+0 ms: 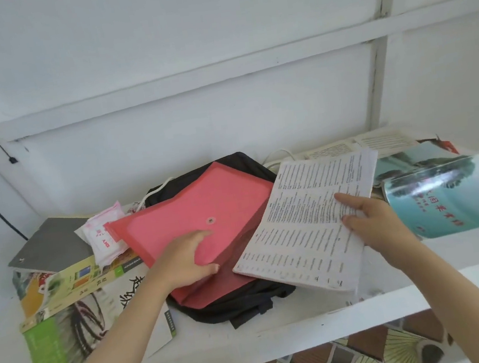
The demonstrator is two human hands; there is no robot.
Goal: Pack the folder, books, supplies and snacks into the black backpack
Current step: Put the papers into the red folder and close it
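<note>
— What is held, and where?
— The red folder point(205, 210) is gripped at its near edge by the left hand point(186, 260), with the fingers curled over the top. The printed booklet point(313, 217) is pinched by the right hand point(373, 224): thumb and forefinger are laid on the page, the other fingers are hidden beneath. Both are rested on the black backpack point(248, 305), which is spread flat on the white shelf point(311, 321). Whether its opening is unzipped cannot be told.
— What could go wrong?
— The folder is made of smooth, translucent plastic with a snap button, so it may be let slip from a one-edge grip. The booklet is thin and floppy, and its pages may be creased if it is pushed in one-handed. The backpack is limp fabric, so corners may be snagged on a collapsed mouth.
</note>
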